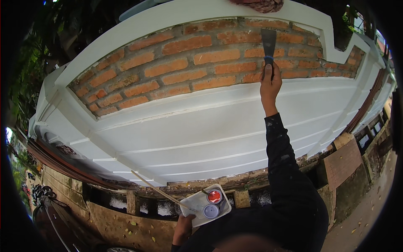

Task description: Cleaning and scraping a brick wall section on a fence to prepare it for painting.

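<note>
My right hand (270, 84) is raised to the wall, fingers closed round the handle of a putty knife (269, 40). Its wide dark blade points up in front of the brick panel (187, 44); whether it touches the bricks I cannot tell. Low down, my left hand (183, 226) grips the edge of a white plastic tray (194, 200). Inside the tray are a small can with red in it (214, 195) and another with a pale lavender content (211, 211). A long thin wooden stick (157, 186) leans out over the tray's left side.
White-painted wall (197, 134) surrounds the bricks. A reddish-brown cloth (264, 4) lies on the wall's top. Along its foot runs a drain with openings (168, 208) beside a concrete edge (126, 224). A flat brown slab (343, 164) lies right; a dark vehicle (58, 227) stands lower left.
</note>
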Tool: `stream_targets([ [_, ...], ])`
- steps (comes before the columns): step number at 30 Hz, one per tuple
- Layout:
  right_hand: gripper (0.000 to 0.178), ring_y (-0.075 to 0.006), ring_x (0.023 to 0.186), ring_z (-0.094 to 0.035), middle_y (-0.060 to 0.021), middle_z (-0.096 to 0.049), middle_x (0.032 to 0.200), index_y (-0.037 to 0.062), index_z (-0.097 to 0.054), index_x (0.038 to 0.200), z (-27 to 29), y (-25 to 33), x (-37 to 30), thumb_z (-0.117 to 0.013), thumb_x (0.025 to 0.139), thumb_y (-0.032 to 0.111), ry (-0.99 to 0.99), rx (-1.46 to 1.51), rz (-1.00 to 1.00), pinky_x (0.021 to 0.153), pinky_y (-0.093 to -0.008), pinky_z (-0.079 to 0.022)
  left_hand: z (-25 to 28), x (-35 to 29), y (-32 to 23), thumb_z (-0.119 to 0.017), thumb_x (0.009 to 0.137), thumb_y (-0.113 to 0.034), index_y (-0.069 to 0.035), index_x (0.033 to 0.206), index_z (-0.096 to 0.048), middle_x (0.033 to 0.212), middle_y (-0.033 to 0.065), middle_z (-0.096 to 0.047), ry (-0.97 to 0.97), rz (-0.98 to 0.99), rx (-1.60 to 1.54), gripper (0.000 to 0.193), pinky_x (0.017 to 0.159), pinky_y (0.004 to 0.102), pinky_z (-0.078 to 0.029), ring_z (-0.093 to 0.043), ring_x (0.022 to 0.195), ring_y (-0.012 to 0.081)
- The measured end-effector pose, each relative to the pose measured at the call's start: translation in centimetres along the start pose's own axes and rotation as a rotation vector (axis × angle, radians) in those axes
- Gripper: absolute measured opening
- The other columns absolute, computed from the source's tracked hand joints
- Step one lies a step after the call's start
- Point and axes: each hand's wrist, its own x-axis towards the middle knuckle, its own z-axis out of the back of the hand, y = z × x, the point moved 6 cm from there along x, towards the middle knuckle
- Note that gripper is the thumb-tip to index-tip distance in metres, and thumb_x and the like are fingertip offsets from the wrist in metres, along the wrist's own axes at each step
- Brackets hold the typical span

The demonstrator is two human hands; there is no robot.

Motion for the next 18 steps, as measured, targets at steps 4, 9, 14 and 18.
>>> stream_targets([
  [4,0.028,-0.0026,0.062,-0.048,0.0013,-0.058,0.079,0.0046,-0.060,0.118,-0.9,-0.2,0.2,-0.051,0.103,0.026,0.106,-0.107,-0.019,0.052,-0.0194,-0.039,0.0,-0.4,-0.3,-0.060,0.082,-0.009,0.008,0.106,-0.064,0.091,0.0131,-0.069,0.005,0.023,-0.040,0.029,0.068,0.0338,-0.049,-0.064,0.076,0.0227],
  [9,0.028,-0.0021,0.060,-0.046,0.0015,-0.058,0.078,0.0044,-0.060,0.116,-1.3,-0.2,0.4,-0.051,0.103,0.027,0.156,-0.199,0.015,0.051,-0.0183,-0.038,-0.7,-1.2,-1.7,-0.060,0.083,-0.009,0.006,0.105,-0.065,0.089,0.0123,-0.068,0.000,0.069,-0.016,0.028,0.067,0.0336,-0.048,-0.063,0.074,0.0221],
  [14,0.029,-0.0025,0.061,-0.048,0.0010,-0.058,0.077,0.0024,-0.060,0.118,-0.8,0.3,-0.1,-0.053,0.102,0.026,0.034,-0.002,0.003,0.055,-0.0202,-0.041,-0.7,-1.2,-1.5,-0.060,0.083,-0.009,0.006,0.105,-0.065,0.086,0.0112,-0.068,-0.004,0.158,0.009,0.027,0.063,0.0331,-0.047,-0.061,0.071,0.0206],
  [18,0.030,-0.0027,0.062,-0.048,0.0010,-0.058,0.076,0.0022,-0.060,0.120,-0.2,1.2,-0.1,-0.053,0.102,0.025,-0.051,0.070,0.018,0.055,-0.0206,-0.041,-0.8,-0.5,-1.4,-0.060,0.083,-0.010,0.007,0.103,-0.064,0.085,0.0111,-0.068,0.022,-0.022,-0.073,0.026,0.060,0.0325,-0.046,-0.061,0.068,0.0195],
])
